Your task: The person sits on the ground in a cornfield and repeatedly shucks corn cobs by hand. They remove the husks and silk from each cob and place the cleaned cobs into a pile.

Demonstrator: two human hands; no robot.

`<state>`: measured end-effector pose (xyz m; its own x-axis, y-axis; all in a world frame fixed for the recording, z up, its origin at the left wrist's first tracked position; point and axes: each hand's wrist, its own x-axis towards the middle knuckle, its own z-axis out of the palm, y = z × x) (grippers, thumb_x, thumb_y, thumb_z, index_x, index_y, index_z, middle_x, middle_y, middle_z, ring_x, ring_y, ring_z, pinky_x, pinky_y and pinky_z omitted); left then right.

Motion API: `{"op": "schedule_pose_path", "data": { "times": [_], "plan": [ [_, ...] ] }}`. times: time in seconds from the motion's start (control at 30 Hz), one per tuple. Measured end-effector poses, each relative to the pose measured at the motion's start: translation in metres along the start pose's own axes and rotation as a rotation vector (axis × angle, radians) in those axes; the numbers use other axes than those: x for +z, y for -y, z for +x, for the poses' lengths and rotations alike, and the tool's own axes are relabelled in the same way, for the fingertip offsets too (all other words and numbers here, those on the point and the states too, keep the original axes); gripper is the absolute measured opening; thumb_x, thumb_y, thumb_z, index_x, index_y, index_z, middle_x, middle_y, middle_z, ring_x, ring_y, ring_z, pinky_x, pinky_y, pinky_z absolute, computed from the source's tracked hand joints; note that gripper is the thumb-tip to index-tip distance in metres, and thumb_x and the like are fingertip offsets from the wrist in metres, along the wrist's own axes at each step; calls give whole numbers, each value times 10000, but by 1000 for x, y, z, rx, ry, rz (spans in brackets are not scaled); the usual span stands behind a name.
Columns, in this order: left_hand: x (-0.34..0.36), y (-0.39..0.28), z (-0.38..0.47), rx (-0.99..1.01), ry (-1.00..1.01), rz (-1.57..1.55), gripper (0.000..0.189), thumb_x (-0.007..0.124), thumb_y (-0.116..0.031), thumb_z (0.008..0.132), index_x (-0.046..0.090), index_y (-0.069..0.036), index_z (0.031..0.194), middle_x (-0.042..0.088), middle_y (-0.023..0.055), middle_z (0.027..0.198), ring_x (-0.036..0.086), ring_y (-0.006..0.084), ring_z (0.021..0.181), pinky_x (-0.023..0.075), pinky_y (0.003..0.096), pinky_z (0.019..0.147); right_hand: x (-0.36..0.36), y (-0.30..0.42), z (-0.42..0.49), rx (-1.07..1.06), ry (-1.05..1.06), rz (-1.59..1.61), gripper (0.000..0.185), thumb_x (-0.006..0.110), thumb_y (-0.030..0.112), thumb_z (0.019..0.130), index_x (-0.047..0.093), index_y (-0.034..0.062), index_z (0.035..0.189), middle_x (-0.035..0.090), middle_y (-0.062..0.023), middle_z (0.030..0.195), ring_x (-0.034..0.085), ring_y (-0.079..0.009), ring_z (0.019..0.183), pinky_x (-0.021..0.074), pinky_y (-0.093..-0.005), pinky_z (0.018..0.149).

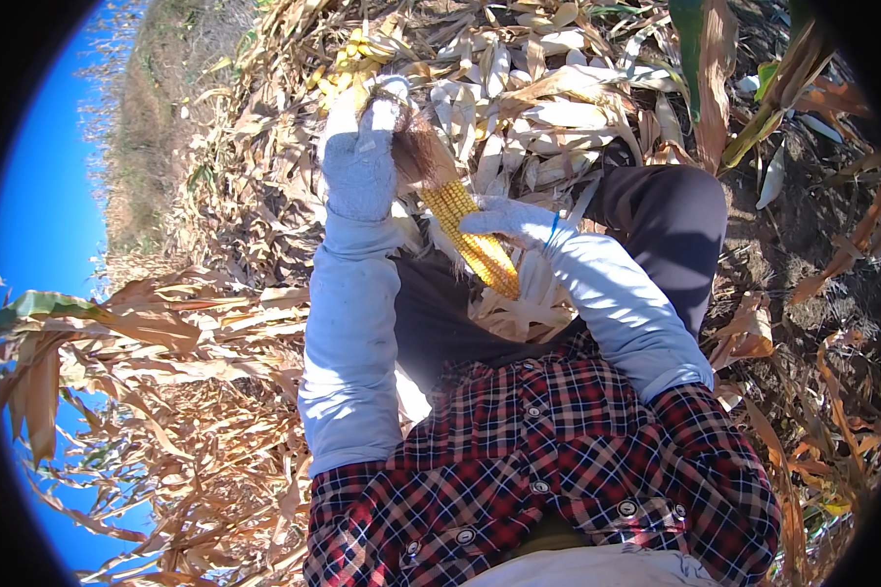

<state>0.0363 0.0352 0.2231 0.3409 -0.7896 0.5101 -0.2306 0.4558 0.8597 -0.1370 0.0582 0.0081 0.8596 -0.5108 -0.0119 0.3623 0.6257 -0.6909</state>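
Observation:
A yellow ear of corn (477,242) lies slantwise before me, its kernels bare along the lower part. Pale husk (429,158) with dark brown silk (411,139) still covers its upper end. My left hand (360,161), in a whitish work glove, is closed at that husk; its fingertips are partly hidden. My right hand (514,220), gloved too, holds the ear's bare middle from the right, thumb across the kernels and the other fingers largely hidden. Just beyond my left hand is a heap of bare yellow ears (349,62).
Dry husks (550,110) are strewn thickly over the ground ahead. My bent knee (668,198) in dark trousers rises at the right. Dry corn stalks and leaves (161,330) stand close on the left, with another stalk (771,110) at the upper right.

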Motion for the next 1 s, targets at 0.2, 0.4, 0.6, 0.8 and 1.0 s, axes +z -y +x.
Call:
{"op": "schedule_pose_path", "data": {
  "times": [0.2,0.4,0.6,0.8,1.0],
  "plan": [
    [-21,-6,45,36,-71,506,422,635,-285,967,637,59,1213,700,191,1066,643,272,955,502,354,851,4,32,3,-106,-155,-473,710,863,204,751,535,33,1358,673,-90,1170,658,-155,1010,568,-336,855],
    [-114,116,57,-67,-75,611,355,616,-353,979,666,-18,1086,675,106,927,623,229,813,519,355,758,43,51,-13,-112,-294,-864,855,882,215,734,473,40,1464,648,-101,1282,613,-183,1136,488,-313,998],
    [-63,129,-52,-656,-338,-551,438,565,-511,1009,631,-102,1150,629,55,876,626,231,804,560,370,757,8,47,-19,-289,-593,-1079,910,849,357,762,426,-5,1482,523,-159,1458,517,-228,1324,397,-299,1114],
    [0,124,-149,-785,3,-415,353,636,-288,1013,569,-76,1287,653,40,1119,657,188,980,568,336,832,28,41,-12,-169,-699,-1201,932,713,493,813,316,108,1564,592,-210,1354,599,-348,1232,474,-397,1039],
    [31,117,-125,-557,-89,-232,312,694,-191,961,628,-17,1211,661,49,1103,651,145,969,555,312,800,56,57,-13,-72,-625,-1135,999,732,424,812,164,224,1609,680,-190,1199,676,-347,1110,527,-414,938]
  ]
}}
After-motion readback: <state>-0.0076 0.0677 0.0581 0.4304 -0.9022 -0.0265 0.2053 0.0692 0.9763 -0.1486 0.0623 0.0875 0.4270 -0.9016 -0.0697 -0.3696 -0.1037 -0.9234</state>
